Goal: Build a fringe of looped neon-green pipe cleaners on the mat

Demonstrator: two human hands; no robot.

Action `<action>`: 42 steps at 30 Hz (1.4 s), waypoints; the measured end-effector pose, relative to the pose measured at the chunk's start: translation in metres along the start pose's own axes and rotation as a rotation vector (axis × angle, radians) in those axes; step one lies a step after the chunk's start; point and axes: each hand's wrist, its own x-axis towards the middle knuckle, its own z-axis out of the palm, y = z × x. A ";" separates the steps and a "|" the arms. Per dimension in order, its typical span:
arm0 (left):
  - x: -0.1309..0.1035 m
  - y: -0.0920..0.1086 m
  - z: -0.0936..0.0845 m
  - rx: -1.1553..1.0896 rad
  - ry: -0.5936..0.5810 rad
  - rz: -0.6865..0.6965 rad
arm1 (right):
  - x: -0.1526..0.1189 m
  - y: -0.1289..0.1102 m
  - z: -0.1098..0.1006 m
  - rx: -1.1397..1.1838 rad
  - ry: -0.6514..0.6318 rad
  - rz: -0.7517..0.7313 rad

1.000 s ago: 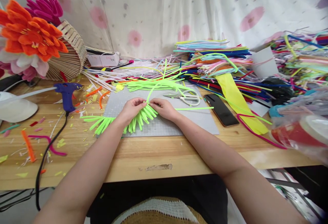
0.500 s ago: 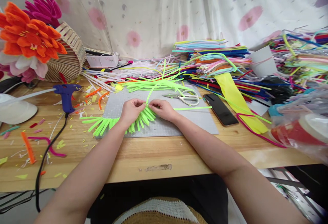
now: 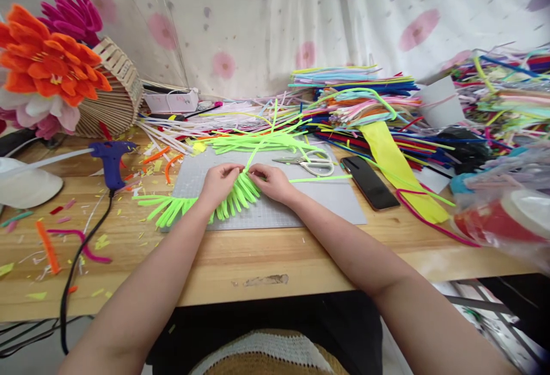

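Over the grey cutting mat, both hands meet at a fringe of bright green pipe cleaners, whose many looped strands hang toward me. My left hand pinches the fringe's top edge with thumb and forefinger. Close beside it, my right hand is closed on the right end of the same strip. One green strand rises between the fingertips, and another reaches out to the right past my right wrist. Behind the hands lies a heap of loose green pipe cleaners. Scissors with white handles rest on the mat.
A black phone lies right of the mat, near a yellow strip. Bundles of coloured pipe cleaners line the back. At left are a blue glue gun with its cord, scraps, and orange flowers by a wooden basket.
Both hands have shifted very slightly, still pinching the green fringe. The strand reaching to the right has drawn a little leftward. Everything else stays put.
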 end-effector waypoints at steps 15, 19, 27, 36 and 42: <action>0.002 -0.002 -0.006 -0.180 -0.144 -0.147 | 0.000 -0.003 -0.005 -0.129 -0.090 -0.019; 0.001 -0.002 -0.002 -0.108 -0.126 -0.108 | -0.001 -0.006 -0.006 -0.146 -0.116 -0.025; 0.003 -0.005 0.001 -0.016 -0.134 -0.050 | -0.002 -0.007 -0.009 -0.103 -0.119 -0.024; -0.003 0.000 -0.001 0.218 -0.140 0.054 | -0.005 -0.009 -0.010 -0.105 -0.166 0.017; -0.001 -0.003 0.000 0.111 -0.105 0.016 | -0.006 -0.009 -0.007 -0.045 -0.132 0.044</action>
